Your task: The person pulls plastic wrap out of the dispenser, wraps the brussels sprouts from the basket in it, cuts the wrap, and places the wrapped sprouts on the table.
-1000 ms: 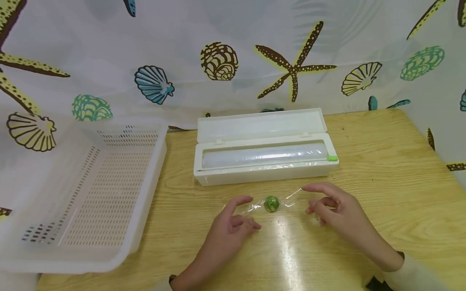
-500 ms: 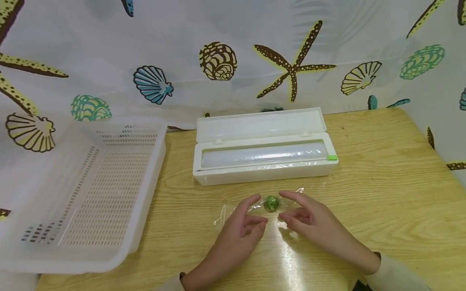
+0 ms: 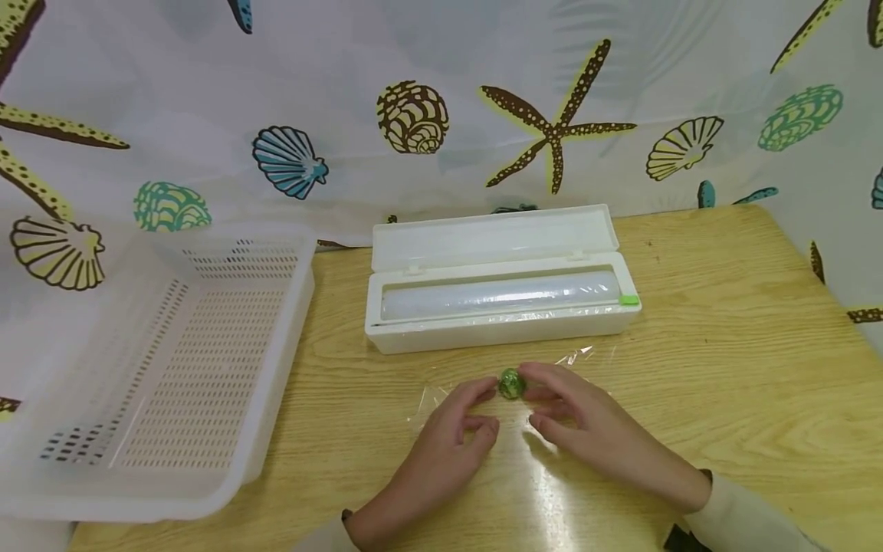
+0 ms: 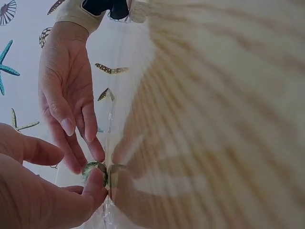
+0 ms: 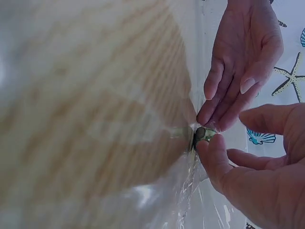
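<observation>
A small round green ball-like thing (image 3: 511, 383) sits on a thin sheet of clear cling film (image 3: 426, 402) laid over the wooden table. On its left is my left hand (image 3: 448, 441), loosely bent, index fingertip right at the ball. My right hand (image 3: 582, 418) mirrors it from the right, fingertips against the ball's other side. Both wrist views show fingertips meeting low around the ball (image 4: 90, 171), also seen between the two hands as a green ball (image 5: 207, 133) with a darker underside. Film beneath the hands is partly hidden.
Behind the hands stands a white cling film dispenser (image 3: 503, 335), lid up, a film roll (image 3: 503, 294) inside and a green slider (image 3: 629, 300) at its right end. A white perforated plastic basket (image 3: 272, 391) takes up the left side. Patterned cloth (image 3: 469, 46) hangs behind.
My right hand has come leftward from the film's right end to the ball; my left hand has shifted slightly right towards it. The ball has moved very little.
</observation>
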`<state>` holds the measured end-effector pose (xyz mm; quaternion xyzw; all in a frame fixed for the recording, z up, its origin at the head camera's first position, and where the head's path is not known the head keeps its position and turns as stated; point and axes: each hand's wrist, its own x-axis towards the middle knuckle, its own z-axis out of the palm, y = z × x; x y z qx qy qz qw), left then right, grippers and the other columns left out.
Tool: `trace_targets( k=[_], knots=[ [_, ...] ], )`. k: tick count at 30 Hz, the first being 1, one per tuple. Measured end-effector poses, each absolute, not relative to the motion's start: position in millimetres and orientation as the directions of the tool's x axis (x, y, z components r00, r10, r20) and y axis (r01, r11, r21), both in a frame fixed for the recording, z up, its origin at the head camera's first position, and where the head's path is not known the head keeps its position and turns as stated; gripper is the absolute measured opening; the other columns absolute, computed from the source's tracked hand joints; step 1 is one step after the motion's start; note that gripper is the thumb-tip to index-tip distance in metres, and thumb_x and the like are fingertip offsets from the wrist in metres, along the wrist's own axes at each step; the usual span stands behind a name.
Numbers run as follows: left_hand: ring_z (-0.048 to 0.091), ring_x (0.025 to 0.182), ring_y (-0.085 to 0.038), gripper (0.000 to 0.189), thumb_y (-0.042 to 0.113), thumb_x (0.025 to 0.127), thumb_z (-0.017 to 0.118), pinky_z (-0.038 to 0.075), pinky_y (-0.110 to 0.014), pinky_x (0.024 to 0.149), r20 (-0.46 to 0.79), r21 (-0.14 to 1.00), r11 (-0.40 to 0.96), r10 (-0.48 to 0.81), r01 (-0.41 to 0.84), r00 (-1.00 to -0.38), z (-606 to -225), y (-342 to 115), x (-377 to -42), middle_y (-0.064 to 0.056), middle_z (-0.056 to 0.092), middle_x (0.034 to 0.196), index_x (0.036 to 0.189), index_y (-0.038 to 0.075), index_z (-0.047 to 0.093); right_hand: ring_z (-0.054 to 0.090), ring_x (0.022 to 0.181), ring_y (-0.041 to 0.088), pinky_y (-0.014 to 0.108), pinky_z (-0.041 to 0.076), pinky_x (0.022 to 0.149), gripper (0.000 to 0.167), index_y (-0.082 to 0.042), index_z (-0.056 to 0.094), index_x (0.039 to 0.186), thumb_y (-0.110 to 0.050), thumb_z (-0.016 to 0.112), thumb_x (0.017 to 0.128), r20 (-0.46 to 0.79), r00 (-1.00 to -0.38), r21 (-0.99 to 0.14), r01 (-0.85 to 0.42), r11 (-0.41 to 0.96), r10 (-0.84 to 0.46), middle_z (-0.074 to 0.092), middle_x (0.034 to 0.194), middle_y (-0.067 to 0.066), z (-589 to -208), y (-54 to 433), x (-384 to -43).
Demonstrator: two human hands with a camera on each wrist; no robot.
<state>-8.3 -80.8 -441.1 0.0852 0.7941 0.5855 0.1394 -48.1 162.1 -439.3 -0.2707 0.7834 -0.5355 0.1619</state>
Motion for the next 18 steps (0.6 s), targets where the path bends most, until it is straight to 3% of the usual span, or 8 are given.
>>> trace_targets(
  k=[7,15,18],
  knots=[
    [0.065,0.122,-0.028,0.057,0.008,0.105,0.063,0.059,-0.032,0.096,-0.076,0.931,0.363,0.318,0.047,-0.945,-441,-78,-17,-0.014,0.058,0.142,0.161,0.004,0.051,0.065,0.129,0.041,0.043,0.057,0.105,0.053,0.002,0.047,0.160,-0.001,0.064,0.109,0.058,-0.771,-0.909,-0.303,0.285,-0.634,0.057,0.153,0.021,-443,162,-57],
    [0.065,0.090,-0.015,0.059,-0.002,0.098,0.070,0.060,-0.026,0.075,-0.069,0.929,0.367,0.293,0.046,-0.954,-446,-74,-29,-0.013,0.056,0.119,0.155,-0.005,0.054,0.067,0.126,0.037,0.037,0.057,0.105,0.055,0.003,0.051,0.157,0.001,0.069,0.106,0.023,-0.769,-0.909,-0.282,0.306,-0.639,0.061,0.146,0.021,-443,161,-64],
    [0.066,0.089,-0.015,0.059,-0.009,0.096,0.072,0.060,-0.023,0.073,-0.090,0.947,0.320,0.273,0.002,-0.958,-446,-71,-32,-0.015,0.056,0.117,0.152,-0.009,0.055,0.068,0.126,0.038,0.036,0.057,0.105,0.052,0.006,0.052,0.155,0.004,0.067,0.106,0.029,-0.764,-0.916,-0.279,0.289,-0.645,0.061,0.144,0.022,-442,160,-65]
  ],
)
